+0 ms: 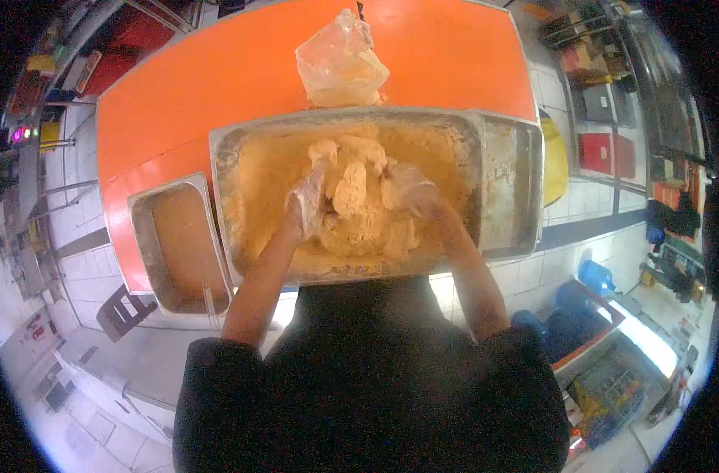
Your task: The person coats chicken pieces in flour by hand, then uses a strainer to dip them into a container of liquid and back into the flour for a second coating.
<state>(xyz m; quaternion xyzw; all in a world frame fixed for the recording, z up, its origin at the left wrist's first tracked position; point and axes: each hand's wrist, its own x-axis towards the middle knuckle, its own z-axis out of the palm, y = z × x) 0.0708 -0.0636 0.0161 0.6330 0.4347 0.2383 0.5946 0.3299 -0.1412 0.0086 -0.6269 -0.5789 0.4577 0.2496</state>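
Note:
A large metal tray [253,130] in front of me holds orange-tan breading flour [269,162]. In its middle is a heap of flour-coated chicken pieces [351,189]; the coating hides their exact shapes. My left hand [306,199], in a clear plastic glove dusted with flour, is curled around the left side of the heap. On the opposite side my right hand [410,189], gloved the same way, grips the pieces, its fingertips partly buried. Both hands face each other with the chicken between them.
Behind the tray stands a clear plastic bag [339,67] with flour inside, on the orange table [446,55]. A smaller metal pan [143,236] with brownish liquid sits at the left. A narrow metal section [510,173] adjoins the tray's right side. A yellow object [555,162] shows beyond it.

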